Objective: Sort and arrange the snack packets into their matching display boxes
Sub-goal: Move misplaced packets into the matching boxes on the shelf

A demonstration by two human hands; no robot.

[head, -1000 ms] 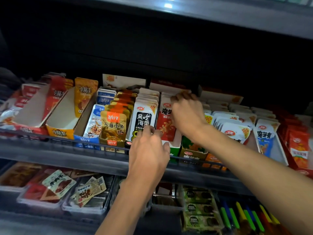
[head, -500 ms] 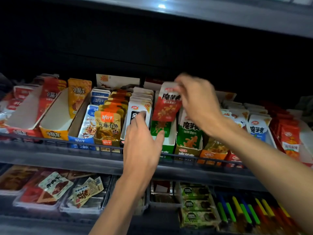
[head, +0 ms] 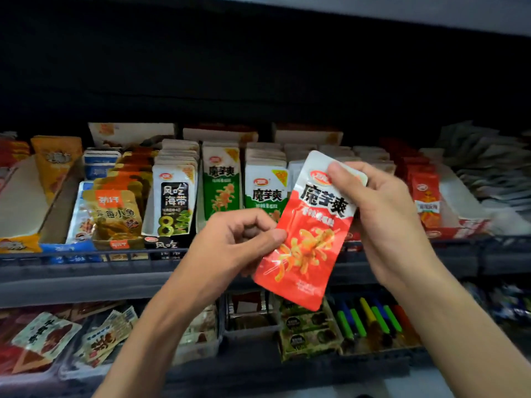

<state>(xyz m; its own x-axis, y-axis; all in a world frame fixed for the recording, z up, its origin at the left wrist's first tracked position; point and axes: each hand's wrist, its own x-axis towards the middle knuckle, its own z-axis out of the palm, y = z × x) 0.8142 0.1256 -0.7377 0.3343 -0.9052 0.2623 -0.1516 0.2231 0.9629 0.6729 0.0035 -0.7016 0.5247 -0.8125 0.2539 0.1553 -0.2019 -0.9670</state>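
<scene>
Two hands on one red packet [head: 310,234] right now, and it's up in the air in front of the upper shelf [head: 86,262], clear of the boxes. It's tilted so its white top leans right and its bottom edge hangs down over the lower shelf [head: 287,372]. My right hand [head: 393,222] has the top right corner, thumb pressed on the front beside the logo, fingers curled round behind. My left hand [head: 232,245] comes in from the other side, thumb tip nipping the packet's left edge about halfway down, the other fingers curled in under the palm. Behind the packet, along the shelf's front edge, the rows line up. Green packets [head: 221,185] stand upright in two rows side by side near the middle, with black seaweed packets [head: 173,202] just left of them. Gold fish packets [head: 115,216] come next along, with blue packets [head: 100,165] just to their left. An orange box [head: 14,244] sits toward the left end with one orange packet propped at its back. Toward the right end sits a red box [head: 457,229], and the red packets standing in it match the colour of mine, just past my right hand. Down on the lower shelf, coloured sticks [head: 370,317] lie below my right wrist, olive packs [head: 307,326] just left of them.
</scene>
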